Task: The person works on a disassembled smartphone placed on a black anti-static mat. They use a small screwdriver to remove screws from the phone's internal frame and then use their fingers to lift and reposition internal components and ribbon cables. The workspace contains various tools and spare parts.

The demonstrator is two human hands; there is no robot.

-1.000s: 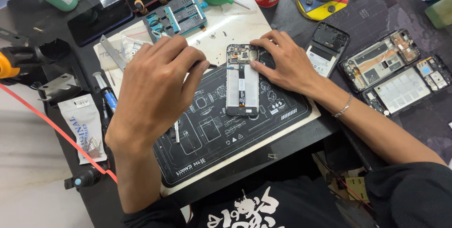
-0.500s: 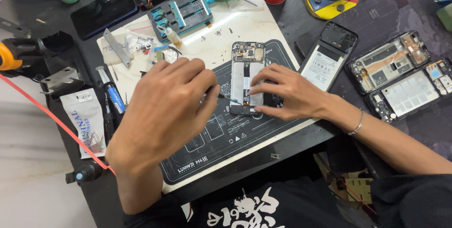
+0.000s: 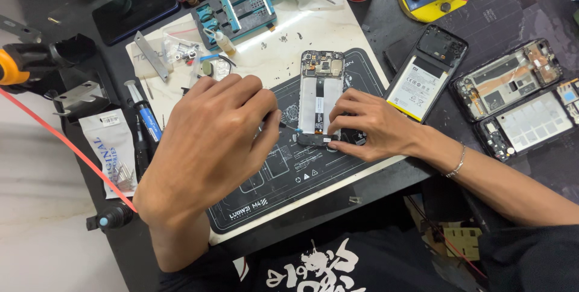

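I see the opened, backless smartphone with its bare white frame and dark circuit board [image 3: 321, 96] lying flat on the dark printed repair mat [image 3: 301, 174], its long axis running away from me, camera end far and charging end near. My right hand [image 3: 374, 124] rests on that near end, fingers spread and pressing down on the lower edge and the small dark cover there, holding the phone in place rather than grasping it. My left hand [image 3: 211, 141] comes in from the left, fingers pinched together around a thin dark tool with a blue-tinted tip [image 3: 289, 126]; I can only see the tip, which points right toward the phone's lower left edge and sits just beside it, and I cannot tell whether it touches. So the phone lies between the two hands, to the right of the left one and under the fingertips of the right, with both close to its near end and the far end untouched. The tool's line crosses the phone's long axis roughly at a right angle. Off to the right, well apart on the black table, sits a second opened phone showing a white battery [image 3: 425, 75], and a blue-handled screwdriver [image 3: 145, 117] lies left of my left hand.
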